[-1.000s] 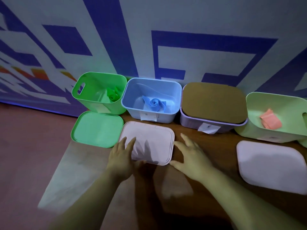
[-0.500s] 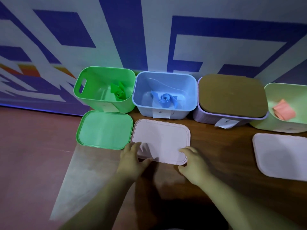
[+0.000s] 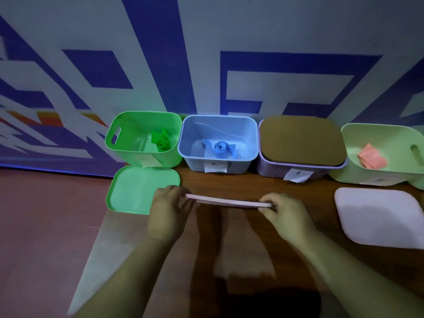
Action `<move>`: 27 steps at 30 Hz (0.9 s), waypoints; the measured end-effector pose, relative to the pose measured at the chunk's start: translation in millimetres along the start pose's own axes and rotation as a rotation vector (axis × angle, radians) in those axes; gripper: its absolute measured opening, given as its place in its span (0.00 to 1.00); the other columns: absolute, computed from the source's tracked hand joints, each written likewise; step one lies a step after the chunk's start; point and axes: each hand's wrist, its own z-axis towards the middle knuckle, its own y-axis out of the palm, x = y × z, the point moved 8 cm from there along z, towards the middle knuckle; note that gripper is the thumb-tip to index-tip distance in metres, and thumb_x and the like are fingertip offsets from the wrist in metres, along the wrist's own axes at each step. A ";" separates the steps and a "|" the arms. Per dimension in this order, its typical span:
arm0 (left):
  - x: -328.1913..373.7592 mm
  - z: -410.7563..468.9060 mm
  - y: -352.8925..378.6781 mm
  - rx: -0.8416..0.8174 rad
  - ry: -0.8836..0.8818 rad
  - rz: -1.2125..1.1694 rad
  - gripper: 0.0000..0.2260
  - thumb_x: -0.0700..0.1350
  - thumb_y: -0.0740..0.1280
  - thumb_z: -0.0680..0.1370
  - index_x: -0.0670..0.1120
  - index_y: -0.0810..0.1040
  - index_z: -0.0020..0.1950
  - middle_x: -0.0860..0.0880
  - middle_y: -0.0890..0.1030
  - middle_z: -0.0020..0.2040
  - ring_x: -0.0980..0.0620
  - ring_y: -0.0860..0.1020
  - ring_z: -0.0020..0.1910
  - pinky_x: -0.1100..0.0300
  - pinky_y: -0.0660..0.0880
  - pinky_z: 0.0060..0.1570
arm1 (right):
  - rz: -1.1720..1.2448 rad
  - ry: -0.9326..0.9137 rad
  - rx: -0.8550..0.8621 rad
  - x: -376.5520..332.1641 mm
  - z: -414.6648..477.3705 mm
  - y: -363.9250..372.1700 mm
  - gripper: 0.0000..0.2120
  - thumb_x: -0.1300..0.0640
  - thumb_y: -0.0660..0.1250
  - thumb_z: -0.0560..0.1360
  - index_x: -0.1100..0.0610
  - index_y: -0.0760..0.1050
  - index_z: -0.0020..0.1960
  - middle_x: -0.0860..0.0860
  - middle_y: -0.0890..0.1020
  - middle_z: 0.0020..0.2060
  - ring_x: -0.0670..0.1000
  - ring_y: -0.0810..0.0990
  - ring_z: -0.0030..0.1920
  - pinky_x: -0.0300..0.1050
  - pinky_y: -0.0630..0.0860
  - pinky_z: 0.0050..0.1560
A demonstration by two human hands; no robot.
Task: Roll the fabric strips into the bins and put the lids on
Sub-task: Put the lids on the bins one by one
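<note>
Head view, as I logged it: four bins stood in a row against the wall (image 3: 206, 53). From the left: green bin (image 3: 171, 159), open, with a loose green roll (image 3: 161, 143) inside; blue bin (image 3: 241, 166), open, with a blue roll (image 3: 220, 146) on its floor and a tail trailing right; purple bin (image 3: 270, 168), shut under a brown lid (image 3: 300, 141); pale bin (image 3: 358, 177), open, cut by the frame edge, with an orange strip (image 3: 371, 158) folded inside. Paper labels hung on the fronts of the first three. The green lid (image 3: 135, 191) lay flat before the green bin, at the table's left edge, and the left hand (image 3: 168, 212) hid its near right corner. A white lid (image 3: 378, 216) lay flat before the pale bin, well apart from both hands.

The table (image 3: 229, 182) was dark wood, with hard shadows of both arms across it. Reddish floor (image 3: 46, 214) showed to the left. The wall was pale with big blue blocks and a bit of orange at far left.

The pink lid (image 3: 227, 203) was held off the table in front of the blue bin. I saw it nearly edge-on, a thin slab tilted slightly down to the right. The left hand gripped its left end, fingers curled over it. The right hand (image 3: 286, 214) pinched its right end, fingers curled. Both hands were slightly blurred.
</note>
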 end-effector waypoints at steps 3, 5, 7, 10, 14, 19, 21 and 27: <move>20.9 8.8 -12.6 0.040 -0.027 0.002 0.10 0.48 0.77 0.72 0.47 0.82 0.50 0.49 0.82 0.41 0.43 0.73 0.42 0.51 0.72 0.43 | 0.166 0.051 0.043 4.6 2.4 -26.7 0.04 0.52 0.74 0.73 0.45 0.80 0.46 0.42 0.83 0.38 0.44 0.81 0.40 0.45 0.78 0.43; 29.6 12.9 -19.7 0.056 -0.097 -0.045 0.13 0.50 0.77 0.72 0.50 0.83 0.55 0.49 0.83 0.43 0.44 0.73 0.46 0.51 0.74 0.47 | 0.291 0.057 0.072 3.0 3.4 -46.3 0.05 0.53 0.74 0.73 0.46 0.80 0.47 0.43 0.84 0.40 0.43 0.81 0.41 0.40 0.77 0.43; 37.7 16.5 -24.5 0.066 -0.156 -0.099 0.16 0.51 0.76 0.72 0.52 0.83 0.58 0.50 0.83 0.46 0.46 0.73 0.51 0.51 0.75 0.51 | 0.400 0.019 0.120 -2.7 4.1 -67.9 0.06 0.56 0.74 0.73 0.47 0.81 0.48 0.44 0.84 0.41 0.42 0.81 0.41 0.33 0.74 0.42; 54.4 23.6 -24.6 0.063 -0.193 -0.243 0.16 0.51 0.76 0.72 0.51 0.81 0.57 0.52 0.83 0.48 0.48 0.77 0.49 0.57 0.73 0.48 | 0.577 0.019 0.198 -2.2 4.5 -93.5 0.09 0.60 0.73 0.73 0.48 0.79 0.47 0.43 0.82 0.37 0.42 0.79 0.37 0.29 0.73 0.40; 75.0 32.6 -14.8 0.057 -0.288 -0.422 0.17 0.51 0.76 0.72 0.53 0.78 0.59 0.54 0.82 0.51 0.52 0.80 0.52 0.57 0.75 0.52 | 0.696 0.055 0.289 11.4 6.3 -115.2 0.08 0.61 0.73 0.74 0.50 0.78 0.47 0.38 0.80 0.32 0.39 0.78 0.36 0.28 0.73 0.41; 104.5 44.6 -1.5 0.048 -0.294 -0.467 0.20 0.52 0.75 0.72 0.57 0.75 0.62 0.53 0.78 0.51 0.48 0.78 0.51 0.55 0.75 0.52 | 0.796 0.122 0.385 33.7 8.2 -135.8 0.05 0.57 0.74 0.74 0.51 0.81 0.49 0.50 0.86 0.42 0.51 0.84 0.45 0.46 0.78 0.50; 114.0 49.3 6.7 0.012 -0.282 -0.502 0.20 0.51 0.75 0.73 0.60 0.74 0.63 0.53 0.79 0.52 0.51 0.79 0.48 0.62 0.74 0.47 | 0.834 0.147 0.416 41.3 11.5 -143.9 0.05 0.57 0.73 0.75 0.51 0.81 0.49 0.48 0.86 0.43 0.50 0.84 0.46 0.47 0.79 0.50; 128.4 54.7 47.1 -0.176 -0.291 -0.520 0.28 0.50 0.73 0.75 0.58 0.67 0.73 0.56 0.78 0.53 0.57 0.81 0.46 0.59 0.79 0.46 | 0.991 0.277 0.546 69.1 28.9 -169.9 0.04 0.59 0.71 0.76 0.51 0.79 0.49 0.43 0.84 0.41 0.38 0.82 0.38 0.30 0.75 0.39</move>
